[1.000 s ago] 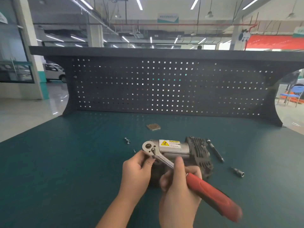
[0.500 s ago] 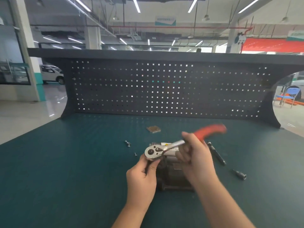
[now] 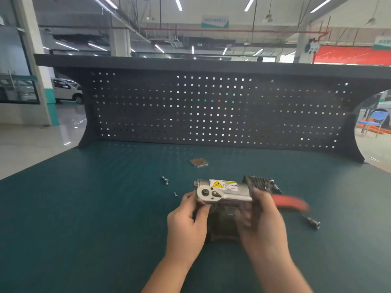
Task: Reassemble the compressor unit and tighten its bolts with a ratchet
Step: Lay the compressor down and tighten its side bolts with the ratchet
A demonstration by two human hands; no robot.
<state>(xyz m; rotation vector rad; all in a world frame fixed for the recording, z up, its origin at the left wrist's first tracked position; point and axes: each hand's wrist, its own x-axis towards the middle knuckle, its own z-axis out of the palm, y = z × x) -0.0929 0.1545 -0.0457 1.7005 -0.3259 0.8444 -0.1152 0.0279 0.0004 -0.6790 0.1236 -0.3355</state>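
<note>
Ratchet (image 3: 224, 196), steel with red handle, lies left-right atop grey metal compressor (image 3: 224, 220) | left hand (image 3: 188, 218) pinches head | right hand (image 3: 261, 220) grips shaft

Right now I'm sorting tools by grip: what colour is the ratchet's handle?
Red, though motion-blurred; the ratchet handle shows in the head view, beyond the right hand.

Compressor (image 3: 230, 188) mid-bench (image 3: 84, 208), ratchet (image 3: 213, 194) on its near side; loose bolts (image 3: 166, 180) left, socket (image 3: 312, 222) right, plate (image 3: 198, 162) behind twd pegboard (image 3: 211, 111).
</note>
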